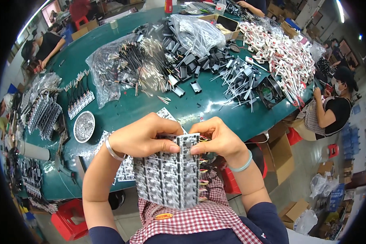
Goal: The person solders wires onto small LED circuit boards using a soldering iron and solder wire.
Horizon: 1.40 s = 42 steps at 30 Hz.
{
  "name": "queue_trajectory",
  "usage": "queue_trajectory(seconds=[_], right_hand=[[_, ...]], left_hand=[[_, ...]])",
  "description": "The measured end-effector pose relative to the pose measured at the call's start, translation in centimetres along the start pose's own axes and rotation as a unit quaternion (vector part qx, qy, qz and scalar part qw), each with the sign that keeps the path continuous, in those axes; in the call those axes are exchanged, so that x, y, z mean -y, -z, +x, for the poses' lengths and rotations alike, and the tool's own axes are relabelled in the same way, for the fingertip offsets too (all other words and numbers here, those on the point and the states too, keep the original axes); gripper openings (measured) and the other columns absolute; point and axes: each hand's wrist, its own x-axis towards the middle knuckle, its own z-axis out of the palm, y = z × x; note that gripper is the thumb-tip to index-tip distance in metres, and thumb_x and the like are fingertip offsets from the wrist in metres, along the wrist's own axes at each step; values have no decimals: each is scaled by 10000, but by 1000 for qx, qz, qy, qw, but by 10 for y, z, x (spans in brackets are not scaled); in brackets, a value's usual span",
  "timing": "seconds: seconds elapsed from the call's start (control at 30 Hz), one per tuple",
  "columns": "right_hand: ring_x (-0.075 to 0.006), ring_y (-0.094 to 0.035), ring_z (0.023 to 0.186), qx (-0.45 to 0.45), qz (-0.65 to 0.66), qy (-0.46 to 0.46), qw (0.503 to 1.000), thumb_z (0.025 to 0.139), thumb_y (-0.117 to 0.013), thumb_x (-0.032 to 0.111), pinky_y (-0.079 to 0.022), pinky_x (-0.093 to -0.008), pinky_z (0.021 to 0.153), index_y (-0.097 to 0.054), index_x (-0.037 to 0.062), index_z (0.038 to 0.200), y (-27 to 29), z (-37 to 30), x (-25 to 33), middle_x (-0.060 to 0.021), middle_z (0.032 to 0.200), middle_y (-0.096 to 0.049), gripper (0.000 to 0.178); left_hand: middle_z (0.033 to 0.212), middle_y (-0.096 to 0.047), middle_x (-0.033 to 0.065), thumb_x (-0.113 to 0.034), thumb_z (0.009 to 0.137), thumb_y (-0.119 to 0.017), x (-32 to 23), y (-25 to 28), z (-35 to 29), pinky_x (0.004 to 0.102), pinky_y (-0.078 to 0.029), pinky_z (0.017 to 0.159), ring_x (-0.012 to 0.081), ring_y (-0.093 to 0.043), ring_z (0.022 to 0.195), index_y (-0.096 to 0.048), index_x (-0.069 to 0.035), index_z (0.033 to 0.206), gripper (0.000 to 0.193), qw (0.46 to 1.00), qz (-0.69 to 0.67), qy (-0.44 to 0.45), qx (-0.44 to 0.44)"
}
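Observation:
In front of my chest hangs a white circuit board panel (166, 179), made of several joined strips crowded with dark parts. My left hand (150, 136) pinches its top edge left of a seam between strips. Close beside it, my right hand (216, 140) grips the top of the rightmost strip, thumb on the front face. Short coloured wires (204, 183) stick out along the panel's right side. The fingers behind the panel are hidden. More white circuit boards (126, 171) lie on the table by my left forearm, partly covered by the held panel.
On the green table (215, 110) stands a metal bowl (84, 127) of small parts. Wire bundles (150, 69), black housings (187, 65), white connectors (276, 57) and a small fan (270, 91) lie beyond. Board stacks (44, 112) sit left. A co-worker (333, 101) sits right.

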Motion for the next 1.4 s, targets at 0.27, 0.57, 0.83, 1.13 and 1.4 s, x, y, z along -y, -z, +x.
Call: queue_trajectory(seconds=[0.27, 0.57, 0.83, 1.13, 1.4], right_hand=[[-51, -562, 646, -172, -432, 26, 885, 753, -775, 34, -441, -251, 554, -685, -26, 916, -16, 10, -6, -16, 700, -634, 197], [-79, -610, 608, -118, -99, -14, 988, 802, -750, 40, -493, -218, 544, -667, -59, 950, 11, -2, 6, -55, 772, -684, 197], [-33, -571, 600, -166, -274, 54, 946, 802, -729, 28, -430, -192, 507, -635, -35, 923, 2, 14, 60, -14, 702, -640, 166], [-174, -604, 1000, -117, -418, 301, 849, 802, -715, 59, -461, -287, 866, -585, 28, 1178, -34, 108, 80, -77, 1095, -645, 399], [-364, -562, 1073, -238, -522, 110, 811, 818, -690, 58, -460, -410, 919, -592, -35, 1096, 0, 40, -25, -189, 1192, -571, 310]], left_hand=[[704, -635, 188, -159, 806, -693, -9, -21, 17, 429, -481, 631, 358, -646, 704, -612, 14, 877, 204, 877, 446, 178, 20], [812, -642, 175, -195, 847, -699, 53, 20, -13, 382, -445, 663, 314, -583, 705, -628, 27, 954, 257, 994, -6, 74, 75], [1079, -684, 140, -364, 886, -669, 92, 4, -13, 377, -486, 892, 316, -640, 993, -639, -24, 1166, 441, 974, 187, 97, -88], [708, -634, 11, -156, 892, -693, 33, 28, -46, 233, -478, 522, 67, -595, 615, -659, 5, 916, 166, 922, -157, 91, -341], [792, -597, 68, -120, 945, -615, 194, 146, -163, 232, -525, 606, 158, -597, 686, -564, -23, 887, 124, 593, -434, -73, -674]])
